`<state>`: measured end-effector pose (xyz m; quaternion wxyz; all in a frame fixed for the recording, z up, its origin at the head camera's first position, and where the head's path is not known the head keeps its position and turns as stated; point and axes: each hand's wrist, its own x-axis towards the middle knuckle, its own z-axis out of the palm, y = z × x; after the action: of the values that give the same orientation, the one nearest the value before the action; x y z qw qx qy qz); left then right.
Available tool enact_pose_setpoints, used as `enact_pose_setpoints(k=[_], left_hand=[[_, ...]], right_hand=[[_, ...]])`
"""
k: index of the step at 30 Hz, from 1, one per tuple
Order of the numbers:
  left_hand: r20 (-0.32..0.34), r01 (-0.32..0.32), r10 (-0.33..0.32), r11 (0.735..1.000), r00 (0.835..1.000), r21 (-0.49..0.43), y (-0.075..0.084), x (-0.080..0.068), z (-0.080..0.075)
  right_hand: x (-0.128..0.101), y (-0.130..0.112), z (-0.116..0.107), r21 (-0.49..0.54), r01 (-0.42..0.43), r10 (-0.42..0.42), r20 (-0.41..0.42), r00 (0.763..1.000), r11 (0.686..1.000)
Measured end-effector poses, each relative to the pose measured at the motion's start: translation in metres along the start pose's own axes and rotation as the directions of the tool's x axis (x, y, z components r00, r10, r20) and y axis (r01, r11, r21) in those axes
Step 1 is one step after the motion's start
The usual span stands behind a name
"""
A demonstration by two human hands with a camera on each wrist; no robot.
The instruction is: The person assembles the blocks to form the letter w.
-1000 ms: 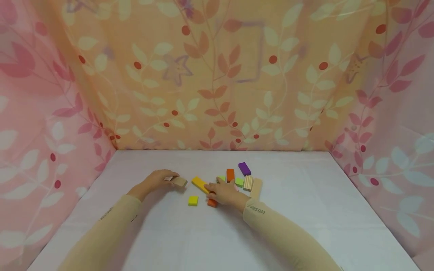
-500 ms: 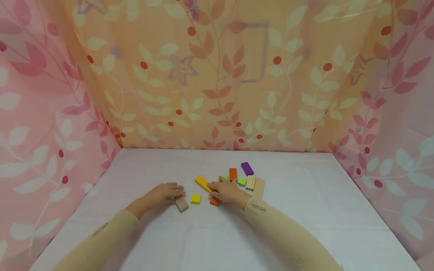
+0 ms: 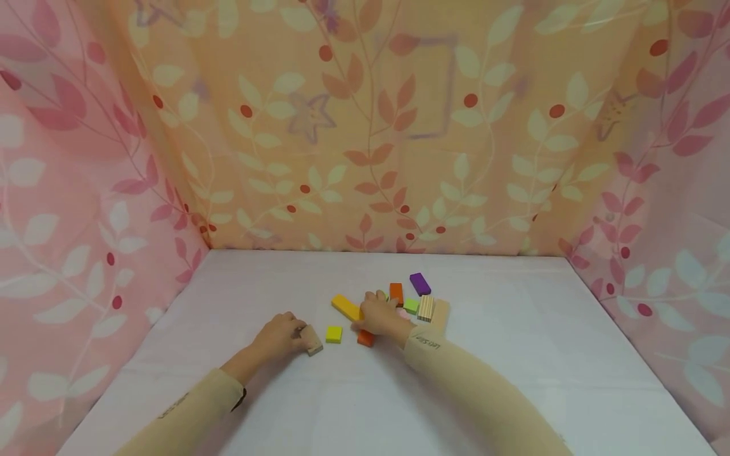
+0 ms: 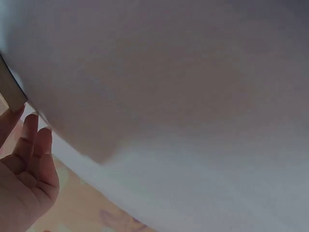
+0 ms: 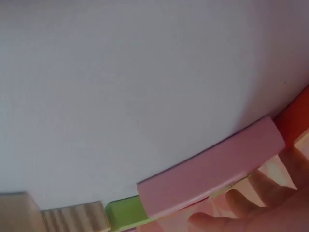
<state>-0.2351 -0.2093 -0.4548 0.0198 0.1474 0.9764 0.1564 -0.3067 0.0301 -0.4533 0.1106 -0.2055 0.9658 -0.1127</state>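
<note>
My left hand (image 3: 279,335) pinches a plain wooden block (image 3: 312,340) low over the white table, left of a small yellow block (image 3: 334,334). The left wrist view catches only the block's end beside the fingertips. My right hand (image 3: 383,315) lies over the group of blocks, fingers spread and slightly bent. It covers parts of a long amber block (image 3: 345,306) and an orange-red block (image 3: 365,339). In the right wrist view its fingertips sit along the far side of a pink block (image 5: 212,169); the thumb is out of sight there.
Around the right hand lie another orange block (image 3: 396,293), a green block (image 3: 411,306), a striped block (image 3: 425,308), a long plain wooden block (image 3: 441,314) and a purple block (image 3: 420,284). Patterned cloth (image 3: 365,126) walls the table's back and sides.
My left hand has brought the wooden block toward the front and turned it, now beside the yellow block. My right hand stays over the blocks, its fingers bent more. The view has shifted slightly.
</note>
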Motion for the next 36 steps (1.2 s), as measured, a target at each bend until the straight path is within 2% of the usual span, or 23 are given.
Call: enact_pose_setpoints(k=[3,6,10,13,16,19,23,26,31,36], left_hand=[[0.002,0.050,-0.050,0.997,0.999,-0.054,0.000,0.003,0.002],[0.043,0.101,-0.096,0.985,0.994,-0.142,-0.002,0.008,0.003],[0.116,0.174,-0.148,0.948,0.982,-0.265,-0.004,0.012,0.004],[0.141,0.205,-0.167,0.924,0.976,-0.323,-0.004,0.012,0.005],[0.150,0.220,-0.178,0.912,0.973,-0.347,-0.002,0.012,0.004],[0.159,0.241,-0.195,0.898,0.968,-0.368,-0.001,0.011,0.003],[0.164,0.258,-0.211,0.894,0.964,-0.365,-0.001,0.012,0.002],[0.158,0.260,-0.216,0.896,0.964,-0.361,-0.001,0.011,0.001],[0.152,0.255,-0.213,0.893,0.965,-0.370,0.000,0.009,-0.002],[0.156,0.251,-0.207,0.895,0.966,-0.369,0.002,0.010,-0.003]], right_hand=[[0.002,0.000,0.003,0.028,-0.033,0.034,-0.038,0.999,0.999],[0.002,0.001,0.004,0.095,-0.055,0.061,-0.060,0.996,0.994],[-0.001,0.004,0.004,0.178,-0.040,0.057,-0.090,0.994,0.983],[-0.006,0.006,0.002,0.225,-0.010,0.037,-0.115,0.993,0.974],[-0.013,0.006,-0.002,0.298,0.016,0.022,-0.126,0.992,0.954],[-0.025,0.005,-0.006,0.405,0.040,0.014,-0.129,0.992,0.913],[-0.044,0.004,-0.009,0.506,0.080,-0.003,-0.151,0.988,0.859],[-0.058,0.004,-0.006,0.538,0.104,-0.011,-0.173,0.985,0.837],[-0.080,0.001,0.002,0.542,0.145,-0.060,-0.172,0.983,0.828],[-0.100,-0.006,0.012,0.485,0.180,-0.137,-0.124,0.983,0.856]])
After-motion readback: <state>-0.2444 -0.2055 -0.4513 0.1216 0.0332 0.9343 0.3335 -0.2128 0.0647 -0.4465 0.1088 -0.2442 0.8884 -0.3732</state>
